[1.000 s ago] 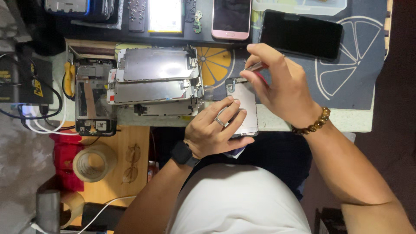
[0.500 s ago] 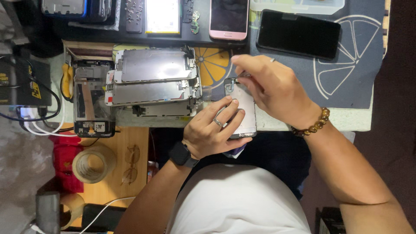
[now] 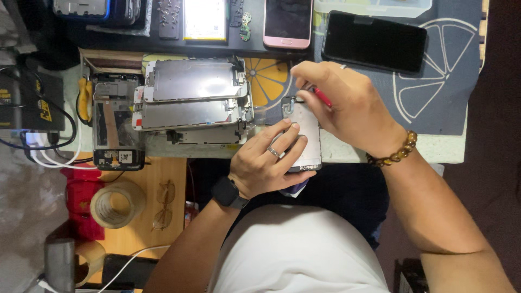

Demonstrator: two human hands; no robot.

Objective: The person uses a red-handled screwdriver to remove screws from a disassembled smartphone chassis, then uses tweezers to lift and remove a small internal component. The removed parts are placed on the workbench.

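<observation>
My left hand (image 3: 268,157), with a ring and a black wristwatch, lies on a white phone screen panel (image 3: 305,125) and pins it at the table's near edge. My right hand (image 3: 347,106), with a brown bead bracelet, grips a thin red-handled tool (image 3: 322,97). The tool's tip sits at the panel's far end, by a small metal part there. Most of the panel's near half is hidden under my left fingers.
Several stacked silver phone screen frames (image 3: 192,100) lie to the left on an orange-slice mat (image 3: 268,81). A pink phone (image 3: 287,21) and a black phone (image 3: 374,42) lie at the back. A dark opened phone (image 3: 111,130), cables and tape rolls (image 3: 116,205) are at left.
My right hand has shifted slightly left and down over the panel's far end with the red tool. My left hand stays on the panel.
</observation>
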